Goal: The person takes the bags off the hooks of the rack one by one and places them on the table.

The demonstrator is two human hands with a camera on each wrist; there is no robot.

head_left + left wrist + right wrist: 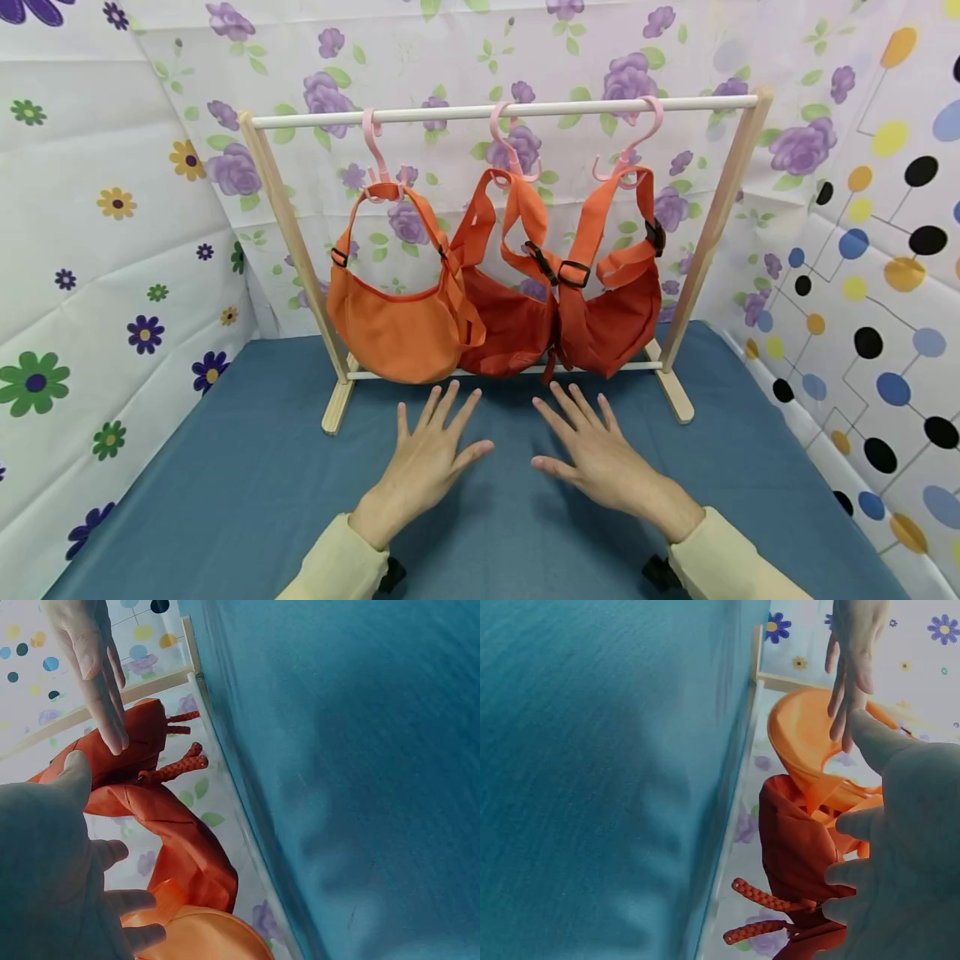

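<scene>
Three shoulder bags hang side by side from pink hooks on a small rack. The left bag (393,329) is light orange; the middle bag (506,329) and the right bag (611,325) have darker red-orange bodies, orange straps and black buckles. Below the left bag, my left hand (423,462) is held over the blue cloth with fingers spread and nothing in it. My right hand (603,462) mirrors it below the right bag, fingers spread, holding nothing. Braided pulls (769,896) dangle from the darker bags in the right wrist view.
The rack has a white top rail (450,112), wooden side posts (716,225) and wooden feet (675,392) standing on the blue cloth (247,492). Pink hooks (375,150) carry the straps. Patterned curtains (97,250) enclose the back and both sides.
</scene>
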